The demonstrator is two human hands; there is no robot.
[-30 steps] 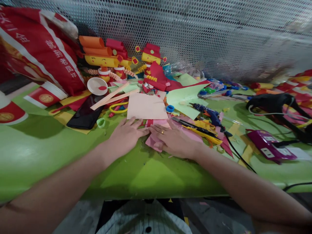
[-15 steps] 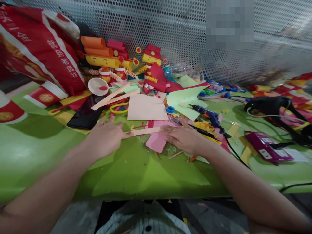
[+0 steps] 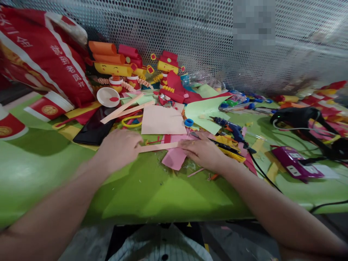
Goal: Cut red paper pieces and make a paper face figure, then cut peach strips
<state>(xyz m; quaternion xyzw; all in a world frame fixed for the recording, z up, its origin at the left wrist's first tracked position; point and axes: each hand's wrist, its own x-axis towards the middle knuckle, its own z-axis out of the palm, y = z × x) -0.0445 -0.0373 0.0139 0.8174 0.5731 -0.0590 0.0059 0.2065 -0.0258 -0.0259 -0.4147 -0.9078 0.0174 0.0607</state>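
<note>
A narrow pale peach paper strip [image 3: 159, 146] runs between my two hands, low over the green table [image 3: 163, 195]. My left hand [image 3: 119, 146] is closed on the strip's left end, its fingers curled together. At the right end, my right hand [image 3: 199, 150] has its fingers pressed together on the strip. Beneath the strip's right part lies pink paper [image 3: 174, 157]. Just behind is a larger pale peach sheet [image 3: 163, 120], with yellow-handled scissors [image 3: 132, 121] at its left and a blue tape ring [image 3: 188, 122] at its right.
Paper figures [image 3: 112, 69] stand at the back beside a red bag [image 3: 54, 54]. Paper cups [image 3: 50, 107] and a black phone [image 3: 94, 127] lie left. A blue glue gun [image 3: 230, 127], its cord and a purple power strip [image 3: 296, 163] are right.
The fingers of my left hand have curled in from a spread pose, closing at the strip's left end. My right hand stays nearly in place. The view has shifted slightly.
</note>
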